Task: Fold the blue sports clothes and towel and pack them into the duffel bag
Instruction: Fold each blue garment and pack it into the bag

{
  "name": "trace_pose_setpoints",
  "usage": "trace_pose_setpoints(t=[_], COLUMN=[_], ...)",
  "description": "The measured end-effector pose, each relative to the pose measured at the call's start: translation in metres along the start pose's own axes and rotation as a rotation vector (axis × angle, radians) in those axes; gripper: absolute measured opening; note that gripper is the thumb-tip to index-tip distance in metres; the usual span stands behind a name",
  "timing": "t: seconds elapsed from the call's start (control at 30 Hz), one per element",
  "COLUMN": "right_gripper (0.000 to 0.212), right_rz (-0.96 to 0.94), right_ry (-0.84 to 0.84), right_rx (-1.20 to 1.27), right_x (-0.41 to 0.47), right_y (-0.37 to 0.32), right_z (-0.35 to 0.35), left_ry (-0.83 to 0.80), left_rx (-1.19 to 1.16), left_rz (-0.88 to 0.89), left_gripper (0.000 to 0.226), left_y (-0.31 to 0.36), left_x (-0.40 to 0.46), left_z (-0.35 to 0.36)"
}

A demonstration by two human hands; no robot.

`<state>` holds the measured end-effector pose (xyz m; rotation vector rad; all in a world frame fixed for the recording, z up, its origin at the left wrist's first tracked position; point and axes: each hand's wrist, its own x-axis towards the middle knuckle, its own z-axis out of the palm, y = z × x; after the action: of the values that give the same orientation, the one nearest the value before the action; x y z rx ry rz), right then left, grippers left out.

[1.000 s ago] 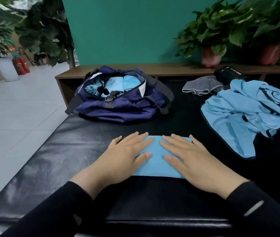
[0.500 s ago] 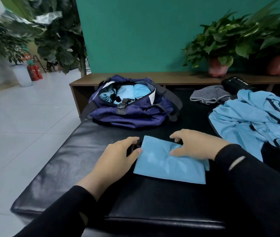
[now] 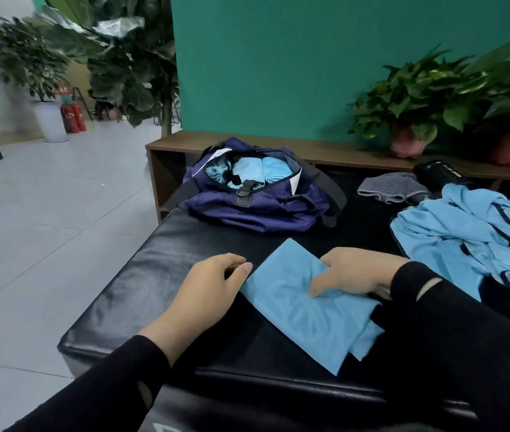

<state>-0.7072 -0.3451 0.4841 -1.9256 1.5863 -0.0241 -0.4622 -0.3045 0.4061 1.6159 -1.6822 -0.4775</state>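
A grey cloth [image 3: 393, 191] lies at two o'clock on the black bench [image 3: 160, 263]. Two potted plants [image 3: 409, 98] sit behind. Red fire extinguishers [image 3: 73, 117] stand at ten o'clock.
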Motion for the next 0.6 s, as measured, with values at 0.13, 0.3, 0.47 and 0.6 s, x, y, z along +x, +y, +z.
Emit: trace_pose_setpoints(t=[0.13,0.3,0.47,0.6], right_gripper=[0.019,0.027,0.036,0.033], right_rz=[-0.076,-0.223,-0.209,-0.155], right_ry=[0.027,0.111,0.044,-0.126], right_rx=[0.681,1.106,1.37,1.484], right_x=[-0.01,-0.007,0.003,0.01], right_y=[-0.001,-0.019,-0.035,-0.033], right_z=[0.018,0.041,0.045,0.038], left_ry=[0.066,-0.191,-0.104,-0.092], left_rx=[-0.345,-1.22,-1.265,-1.257], left_rz=[-0.151,-0.455,-0.402,-0.331], left_gripper=[0.05,0.062,0.026,0.023], left_y=[0.01,0.028,0.028,0.024], left_x=[-0.003,-0.004,0.009,0.02], left_z=[-0.001,0.003,-0.005,-0.011])
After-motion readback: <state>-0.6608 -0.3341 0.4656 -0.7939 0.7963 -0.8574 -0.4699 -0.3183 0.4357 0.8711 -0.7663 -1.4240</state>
